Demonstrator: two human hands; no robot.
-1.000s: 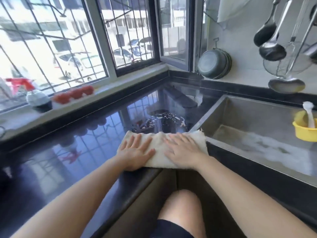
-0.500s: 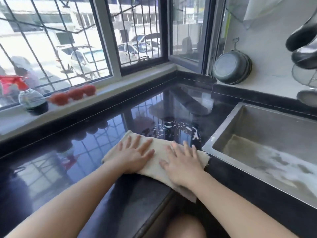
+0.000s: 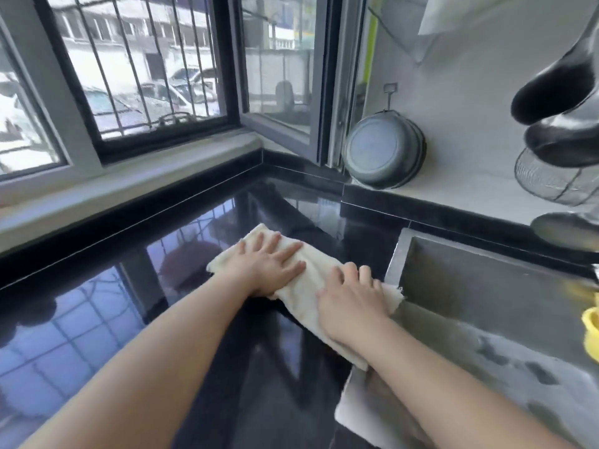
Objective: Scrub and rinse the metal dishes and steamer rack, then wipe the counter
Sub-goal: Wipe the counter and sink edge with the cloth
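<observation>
A cream cloth [image 3: 312, 283] lies spread on the glossy black counter [image 3: 136, 306], next to the steel sink [image 3: 479, 286]. My left hand [image 3: 267, 268] presses flat on the cloth's far end with straight fingers. My right hand [image 3: 351, 298] presses on its near end beside the sink's rim, fingers bent slightly over the cloth's edge. A round metal dish [image 3: 384, 153] hangs on the wall behind the counter's corner.
Dark ladles [image 3: 560, 98] and a wire skimmer [image 3: 551, 179] hang at the upper right above the sink. A yellow container [image 3: 591, 332] sits at the sink's right edge. Foamy water covers the sink bottom. Barred windows run along the sill [image 3: 129, 186] behind the counter.
Both hands have slid the cloth away from the front edge, farther back across the counter and rightward to the sink's rim. The view has swung right, so the sill's bottle and tomatoes are out of view.
</observation>
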